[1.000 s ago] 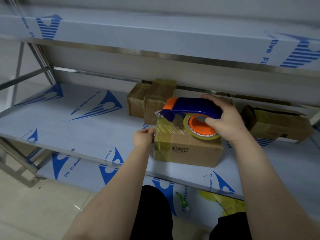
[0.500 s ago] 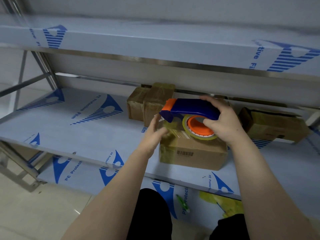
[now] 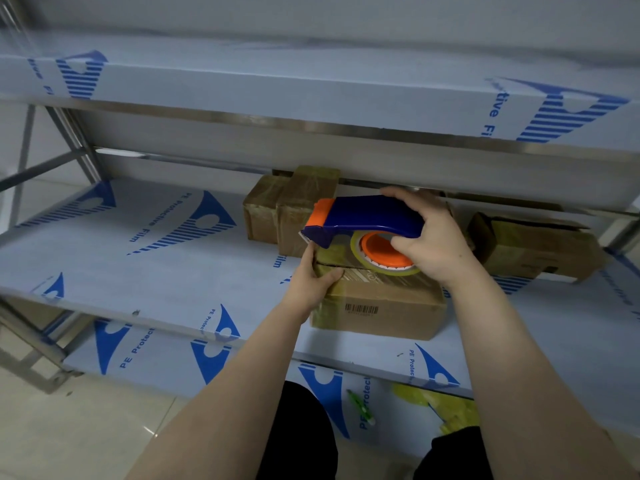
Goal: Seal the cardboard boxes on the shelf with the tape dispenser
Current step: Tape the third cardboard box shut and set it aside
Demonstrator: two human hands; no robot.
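Now, nearest: below the hands, on the lower tier, lie a green pen-like item [image 3: 360, 407] and yellow scraps [image 3: 436, 407]. Box [image 3: 381, 306] sits near the front edge of the shelf [image 3: 138, 265], under both hands. Left hand [image 3: 310, 280] grips its left end, thumb on top, fingers curled round the corner. Flaps are closed; the top seam shows as a dark slit just right of that thumb, uncovered there. Right hand [image 3: 436, 247] is wrapped round the dispenser [image 3: 367, 220], whose nose is above the box's left end, roll just over the top. Beyond the left hand is the taped pair [image 3: 294, 209], judged done. Right of the right hand is the open box [image 3: 540, 251], flaps up. Estimate: two sealed, one under way, one left.
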